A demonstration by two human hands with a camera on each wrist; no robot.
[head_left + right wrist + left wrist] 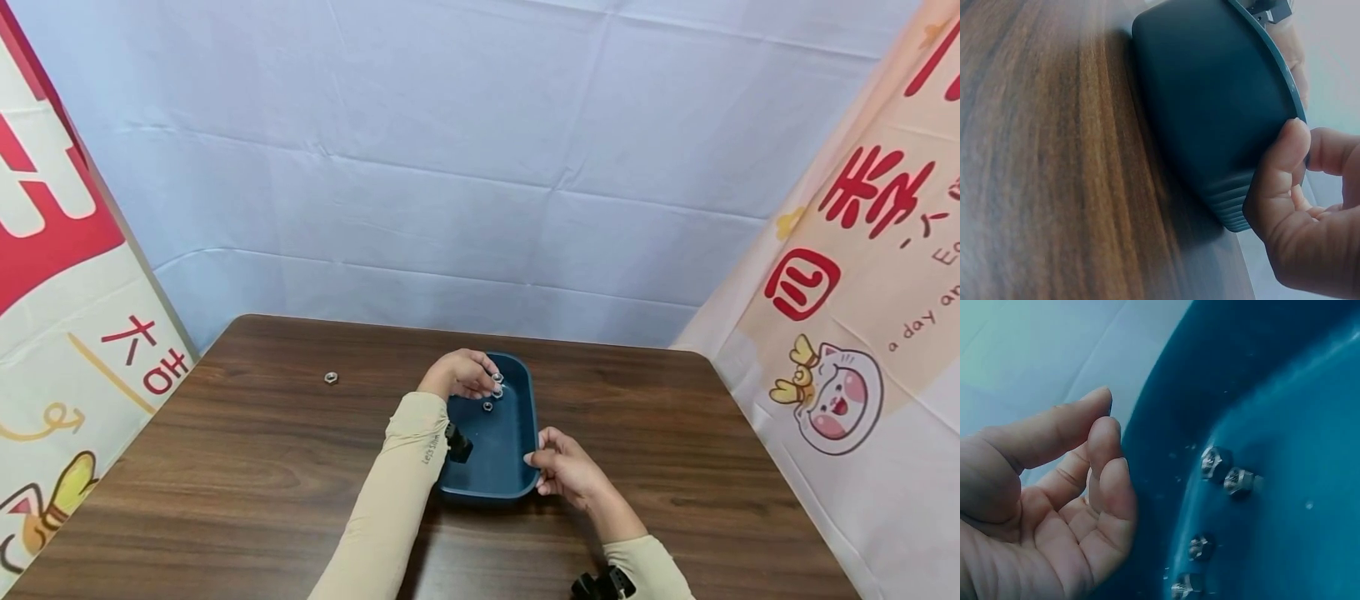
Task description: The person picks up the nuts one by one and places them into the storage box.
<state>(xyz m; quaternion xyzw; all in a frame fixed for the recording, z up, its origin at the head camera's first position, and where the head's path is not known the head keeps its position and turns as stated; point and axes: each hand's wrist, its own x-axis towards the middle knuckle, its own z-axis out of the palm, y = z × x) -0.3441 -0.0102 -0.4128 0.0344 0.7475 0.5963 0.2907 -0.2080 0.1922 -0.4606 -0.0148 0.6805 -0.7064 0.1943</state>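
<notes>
A deep blue plastic tray (495, 475) stands on the table with several metal hex nuts (1238, 481) lying on its bottom near one wall. Over the tray's far left part is my left hand (468, 374), its fingers bent and the thumb tip close against the forefinger tip. Nothing shows between those fingers in the left wrist view, where the nuts lie beside the hand (1072, 500). My right hand (566, 468) pinches the tray's near right rim. In the right wrist view, the thumb and fingers (1285, 150) lie on either side of that rim.
One more nut (331, 377) sits on the brown wooden table (285, 467), left of the tray. Behind the table hangs a pale cloth (450, 183). Printed banners (847, 292) stand at both sides. Black wrist cameras (458, 442) are strapped over the sleeves.
</notes>
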